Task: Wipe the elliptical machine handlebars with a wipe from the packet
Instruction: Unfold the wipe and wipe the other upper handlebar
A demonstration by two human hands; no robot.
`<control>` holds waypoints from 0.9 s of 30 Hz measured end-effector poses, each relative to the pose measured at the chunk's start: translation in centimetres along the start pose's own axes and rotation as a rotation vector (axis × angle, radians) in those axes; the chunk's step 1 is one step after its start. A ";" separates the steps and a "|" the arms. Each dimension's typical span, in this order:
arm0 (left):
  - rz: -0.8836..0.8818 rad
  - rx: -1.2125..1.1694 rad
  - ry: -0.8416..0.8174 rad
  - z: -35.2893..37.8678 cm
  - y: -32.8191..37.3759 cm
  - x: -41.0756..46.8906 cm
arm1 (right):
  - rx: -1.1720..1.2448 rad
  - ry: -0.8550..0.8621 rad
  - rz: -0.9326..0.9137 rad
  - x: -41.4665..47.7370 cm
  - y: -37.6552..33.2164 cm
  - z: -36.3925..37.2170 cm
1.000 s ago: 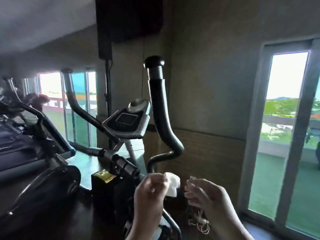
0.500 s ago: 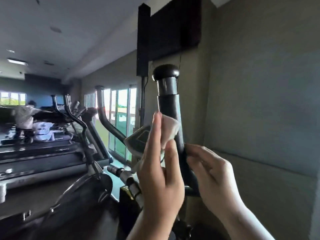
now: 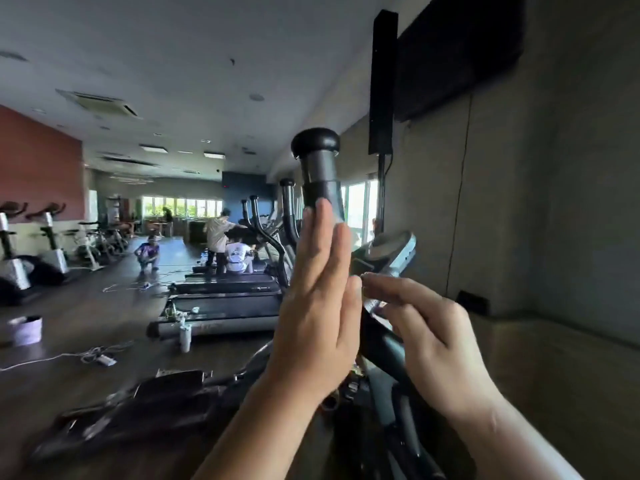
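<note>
The left hand (image 3: 317, 306) lay flat against the handlebar (image 3: 320, 174), fingers straight, just below its cap (image 3: 315, 142); no wipe showed, perhaps hidden under the palm. The right hand (image 3: 429, 336) hovered beside the bar, loosely curled, apparently empty. Wrapping the fingers round would likely clean better.

Above the left hand (image 3: 313, 317), the handlebar (image 3: 320, 181) shows a matt black rubbery cap over a smooth, faintly glossy grey sleeve.
</note>
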State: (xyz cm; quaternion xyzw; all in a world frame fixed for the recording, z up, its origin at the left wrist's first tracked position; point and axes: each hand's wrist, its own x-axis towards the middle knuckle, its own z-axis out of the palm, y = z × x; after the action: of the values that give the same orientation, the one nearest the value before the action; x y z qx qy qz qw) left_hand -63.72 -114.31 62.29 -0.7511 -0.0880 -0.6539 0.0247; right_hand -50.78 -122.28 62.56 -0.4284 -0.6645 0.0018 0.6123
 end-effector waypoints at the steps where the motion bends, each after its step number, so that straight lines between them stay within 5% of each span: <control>1: -0.004 0.036 -0.004 -0.3 0.1 0.8 | -0.018 0.053 -0.045 0.2 0.0 -0.2; 4: -0.010 0.089 -0.010 -0.4 0.8 -0.2 | -0.044 0.129 -0.261 0.3 -0.4 -0.1; 8: -0.075 -0.029 -0.024 -1.3 0.9 -0.3 | 0.002 -0.004 -0.442 0.4 -0.8 1.5; 18: -0.374 -0.315 -0.009 -4.2 1.0 0.5 | -0.247 -0.076 -0.313 1.8 0.4 3.5; 27: -0.300 -0.204 -0.052 -3.9 0.9 0.4 | -0.101 -0.202 -0.243 2.8 0.4 2.5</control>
State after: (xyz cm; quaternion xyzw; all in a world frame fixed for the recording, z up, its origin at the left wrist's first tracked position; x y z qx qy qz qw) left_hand -67.28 -115.77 63.33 -0.7448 -0.1328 -0.6361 -0.1518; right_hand -52.23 -119.12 64.04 -0.3728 -0.7690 -0.0627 0.5156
